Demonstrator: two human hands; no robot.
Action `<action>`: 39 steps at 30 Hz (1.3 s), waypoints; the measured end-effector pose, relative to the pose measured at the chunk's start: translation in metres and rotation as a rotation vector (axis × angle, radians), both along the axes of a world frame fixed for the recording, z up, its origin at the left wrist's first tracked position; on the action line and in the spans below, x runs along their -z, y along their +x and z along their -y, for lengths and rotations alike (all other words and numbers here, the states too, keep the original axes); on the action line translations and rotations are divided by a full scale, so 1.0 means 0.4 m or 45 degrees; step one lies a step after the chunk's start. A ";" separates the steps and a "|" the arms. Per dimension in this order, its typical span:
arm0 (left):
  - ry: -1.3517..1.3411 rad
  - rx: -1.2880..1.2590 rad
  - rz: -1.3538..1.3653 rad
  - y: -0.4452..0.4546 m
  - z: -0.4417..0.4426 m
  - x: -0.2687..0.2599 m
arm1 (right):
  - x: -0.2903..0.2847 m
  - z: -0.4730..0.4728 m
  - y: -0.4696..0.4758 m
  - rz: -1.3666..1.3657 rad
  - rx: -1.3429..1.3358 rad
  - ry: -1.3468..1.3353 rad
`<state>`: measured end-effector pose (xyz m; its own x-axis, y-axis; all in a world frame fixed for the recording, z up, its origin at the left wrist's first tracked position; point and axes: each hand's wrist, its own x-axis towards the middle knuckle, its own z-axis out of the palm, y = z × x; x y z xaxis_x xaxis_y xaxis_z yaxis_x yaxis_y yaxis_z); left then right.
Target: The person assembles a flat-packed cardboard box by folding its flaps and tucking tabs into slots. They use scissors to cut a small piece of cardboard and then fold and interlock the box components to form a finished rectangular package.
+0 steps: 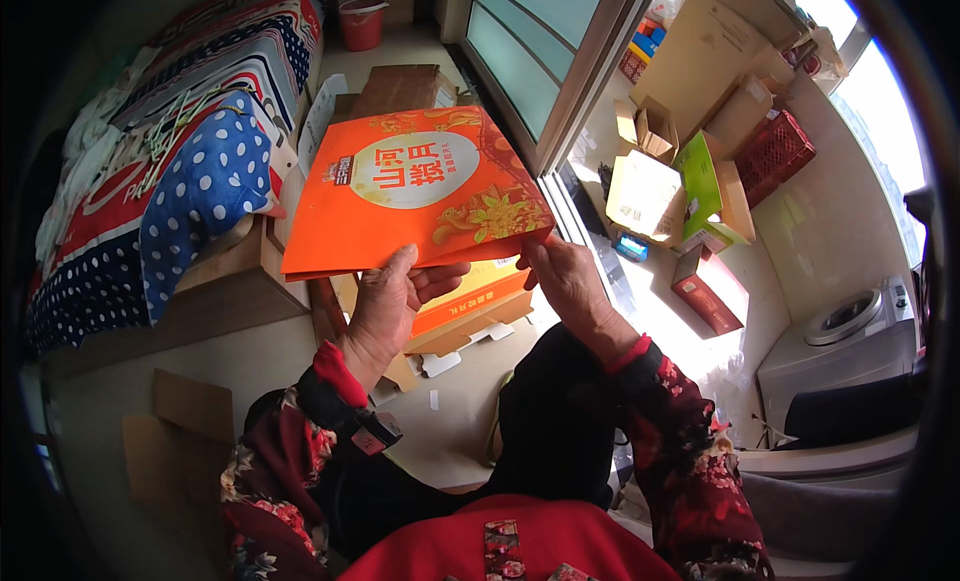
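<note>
A flat orange paper gift bag (337,228), printed with a pale oval, gold flowers and writing, is held up in front of me. My left hand (386,303) grips its near edge at the left, the thumb on top and the fingers curled beneath. At the bag's near right corner, my right hand (566,281) pinches the folded edge. Partly hidden below the bag, an orange and yellow box (480,299) sits by the open flaps of a brown cardboard carton (442,339) on the floor.
To the left stands a bed with a polka-dot cover (214,168). Brown cardboard boxes (394,89) and a red bucket (362,25) lie beyond. Past the sliding glass door (536,40) are stacked cartons (697,48), a red crate (776,157) and a washing machine (840,341). Open cardboard (176,446) rests at lower left.
</note>
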<state>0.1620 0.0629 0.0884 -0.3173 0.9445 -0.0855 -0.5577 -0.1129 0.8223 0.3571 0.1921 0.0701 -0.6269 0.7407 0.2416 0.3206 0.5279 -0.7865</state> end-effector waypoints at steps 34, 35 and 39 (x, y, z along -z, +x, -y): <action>-0.212 0.476 -0.477 -0.056 0.031 -0.012 | -0.112 -0.007 0.041 0.087 -0.156 0.878; -0.115 0.303 -0.749 -0.031 0.036 -0.013 | -0.111 -0.007 0.039 0.104 -0.149 0.857; 0.528 -0.369 -1.966 0.016 0.021 -0.040 | -0.114 0.006 0.020 0.238 -0.267 0.864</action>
<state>0.1684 0.0543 0.1046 -0.0166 0.7166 0.6973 0.8029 -0.4060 0.4364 0.3652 0.1899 0.1159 -0.8146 0.3259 0.4798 0.2560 0.9443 -0.2068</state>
